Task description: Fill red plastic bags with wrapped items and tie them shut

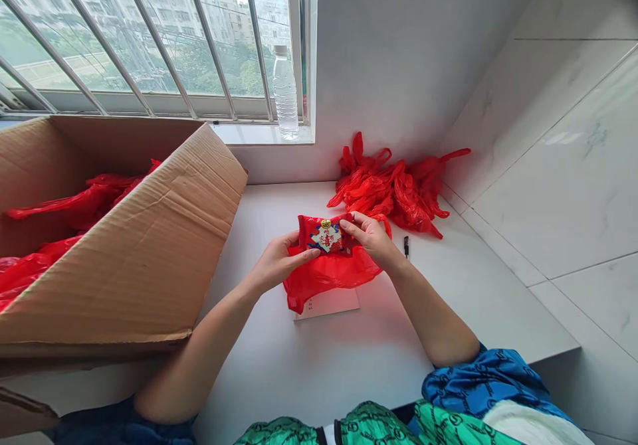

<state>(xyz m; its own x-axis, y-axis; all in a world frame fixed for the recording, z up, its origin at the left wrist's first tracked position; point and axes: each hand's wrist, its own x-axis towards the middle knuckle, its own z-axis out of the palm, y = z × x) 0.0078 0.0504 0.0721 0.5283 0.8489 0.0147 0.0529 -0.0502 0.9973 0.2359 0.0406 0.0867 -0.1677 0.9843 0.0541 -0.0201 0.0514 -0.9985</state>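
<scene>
Red foil snack packet [325, 235], printed with a white panel, a gold emblem and a Chinese character, held at centre view at the mouth of a red plastic bag [329, 276]. Left hand [280, 263] and right hand [369, 238] each form a closed grip on the packet: the left clamps its lower left side, the right its upper right side. Directly beneath the packet, the bag hangs slack over a white card [326, 304] on the white worktop [319, 378]. Left of the packet, an open corrugated cardboard box [134, 252] holds further red bags [74, 199], with one flap tilted toward the packet. Behind the packet, a heap of red plastic bags [389, 189] lies against the wall. Just right of the packet, a small dark pen-like item [406, 246] lies on the worktop. Well behind the packet, a plastic water bottle [286, 93] stands upright on the sill of a barred window [149, 40]. Below the packet, blue and green patterned clothing [488, 378] shows at the near edge of view.
</scene>
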